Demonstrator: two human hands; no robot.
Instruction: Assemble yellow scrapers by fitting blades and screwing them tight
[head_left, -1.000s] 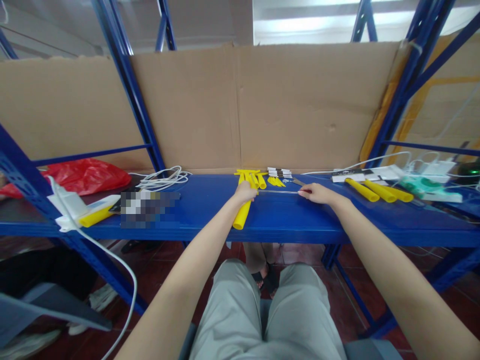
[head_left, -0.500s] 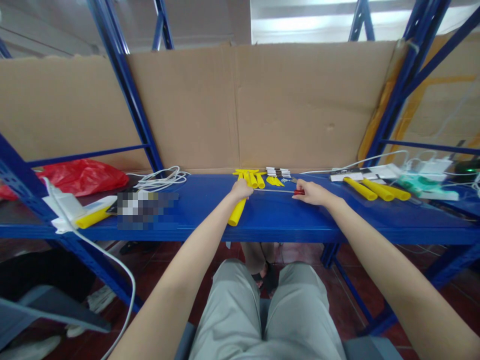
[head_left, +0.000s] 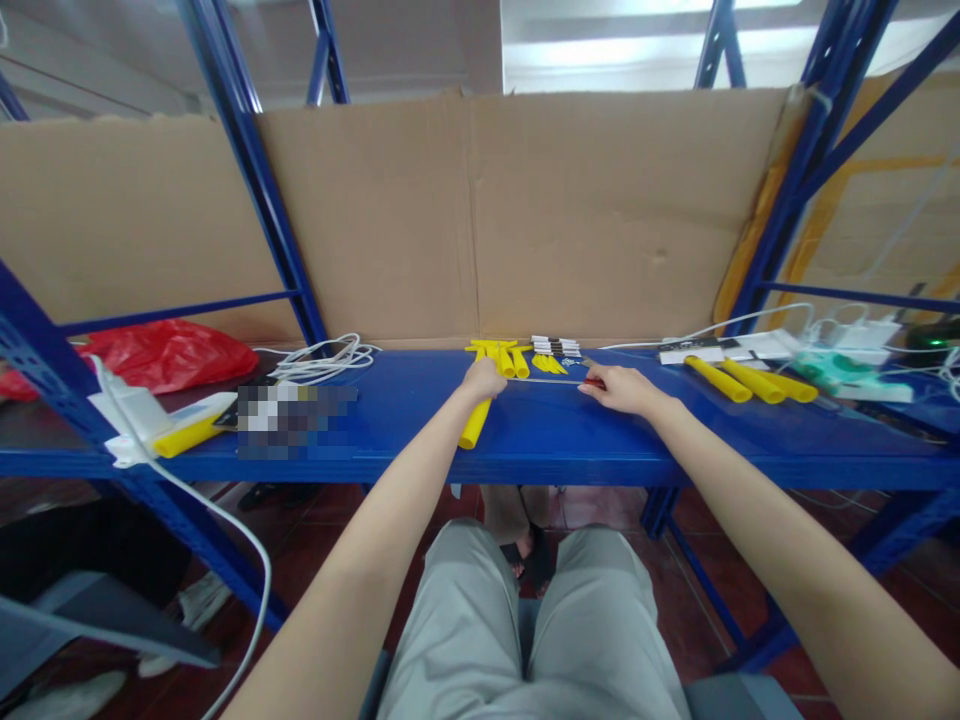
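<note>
My left hand (head_left: 484,380) is closed around a yellow plastic handle (head_left: 475,425), whose round tube end points toward the front edge of the table. In my right hand (head_left: 619,388) is a red-handled screwdriver (head_left: 551,381), fingers wrapped on its grip. Its long thin metal shaft lies level and reaches left to the yellow handle at my left fingers. The tip is hidden there. Just behind my left hand are several yellow T-shaped handles (head_left: 519,364). Small flat yellow pieces (head_left: 550,365) and a stack of white-and-black parts (head_left: 556,346) lie between and beyond my hands.
Yellow tubes (head_left: 718,379) and a green-and-white bundle (head_left: 851,378) are on the right of the blue table (head_left: 405,410). Coiled white cable (head_left: 330,358), a red plastic bag (head_left: 169,355) and another yellow tube (head_left: 187,436) sit left. Cardboard (head_left: 600,210) stands behind; blue posts flank it.
My right hand and the screwdriver have shifted slightly left, toward my left hand. The left hand keeps its hold on the yellow handle in nearly the same place.
</note>
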